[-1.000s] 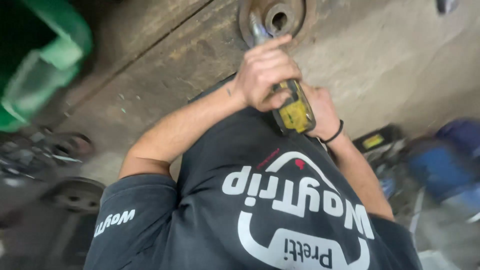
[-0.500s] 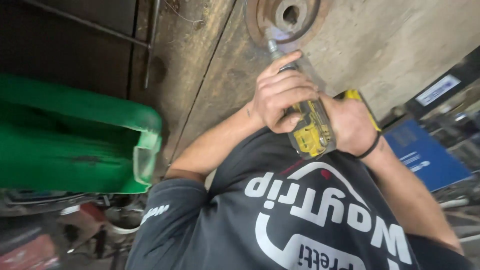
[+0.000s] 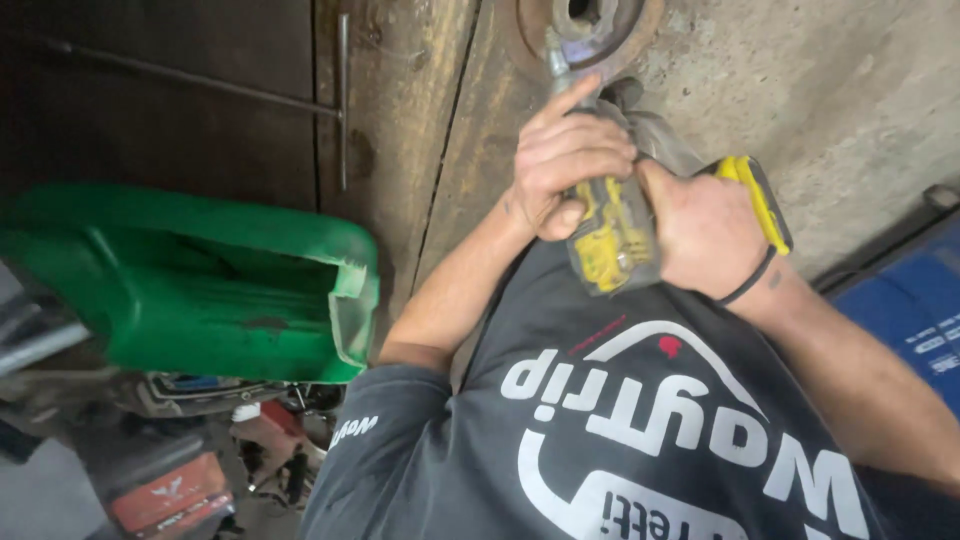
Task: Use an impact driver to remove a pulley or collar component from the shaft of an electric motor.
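A rough grey concrete floor (image 3: pixel 850 90) fills the upper right of the view, meeting a strip of worn brown boards (image 3: pixel 420 120) and, past that, a dark panel (image 3: pixel 160 110) crossed by thin metal rods at the upper left. The person's dark grey shirt (image 3: pixel 600 430) with large white lettering and a small red mark takes up the lower middle, both bare forearms reaching up from it. Against the left edge, a big green plastic container (image 3: pixel 200 290) lies on its side with its cut-open end facing right, just beside the left elbow. Beneath it sits a clutter of small parts, among them a red box (image 3: pixel 165 495) near the lower left corner; the rest there is too dim to tell apart. A blue case (image 3: pixel 915 310) shows at the right edge, close to the right forearm. At the top edge of the concrete, a rusty round metal disc (image 3: pixel 590 25) with a central hole lies flat. A yellow and black power tool (image 3: pixel 625 215) points its nose up to the disc's lower rim. The left hand (image 3: pixel 565 160) is wrapped around the tool's front, forefinger stretched along the nose toward the disc. The right hand (image 3: pixel 705 230), a black band at its wrist, is closed firmly around the tool's rear grip.
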